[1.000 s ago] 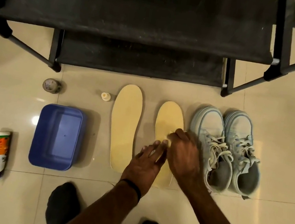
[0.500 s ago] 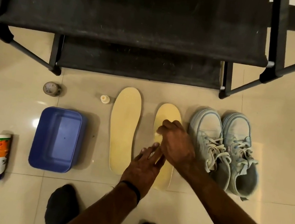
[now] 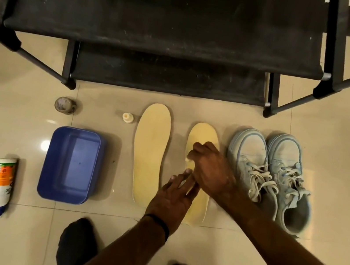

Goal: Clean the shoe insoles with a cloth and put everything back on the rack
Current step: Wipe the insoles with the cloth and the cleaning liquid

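Nearest, the left hand (image 3: 173,198) lies flat with straight fingers (image 3: 186,173) pressing the heel half of the pale yellow foam insole on the right (image 3: 203,135), pinning it to the beige tiled floor (image 3: 338,159). Just beyond, the right hand (image 3: 210,167) sits over the insole's middle, its fingers curled around something small and pale, probably the cloth, though too little shows to be sure. The insole's long axis runs straight away from the person, heel near, toe far, so the uncovered part lies ahead of the right hand's knuckles; a wiping stroke would likely travel along that line. The second pale yellow insole (image 3: 150,149) lies parallel, just left, nearer the left hand. The light blue lace-up sneakers (image 3: 271,171) stand just right. Farthest, the black fabric-shelved rack (image 3: 164,26).
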